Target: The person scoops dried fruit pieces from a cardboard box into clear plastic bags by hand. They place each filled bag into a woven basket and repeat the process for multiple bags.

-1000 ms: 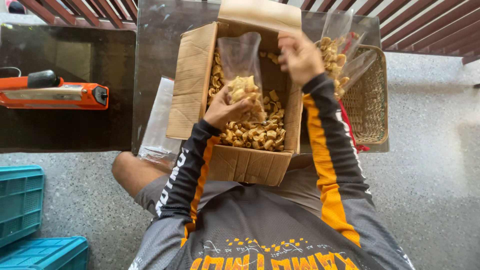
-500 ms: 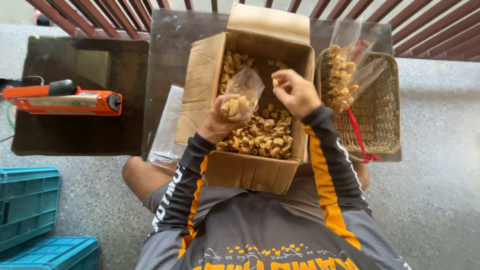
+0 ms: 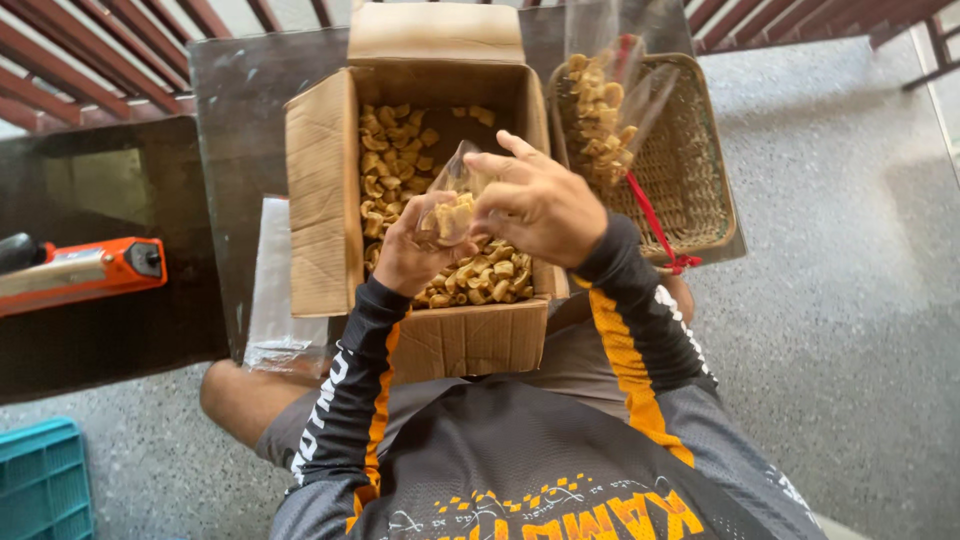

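An open cardboard box (image 3: 322,190) full of small tan snack pieces (image 3: 395,160) rests against my lap. Over it, my left hand (image 3: 410,255) grips a small clear plastic bag (image 3: 452,205) partly filled with the pieces. My right hand (image 3: 540,205) is at the bag's mouth, fingers pinched on its top edge. Both hands hover above the near half of the box.
A wicker basket (image 3: 700,170) to the right holds filled clear bags (image 3: 600,110) and red ties (image 3: 650,220). A stack of empty clear bags (image 3: 275,300) lies left of the box. An orange heat sealer (image 3: 85,272) sits on a dark table at left. A teal crate (image 3: 40,485) stands bottom left.
My right hand came down from high over the box to the bag's mouth. The bag was lowered and now sits between both hands.
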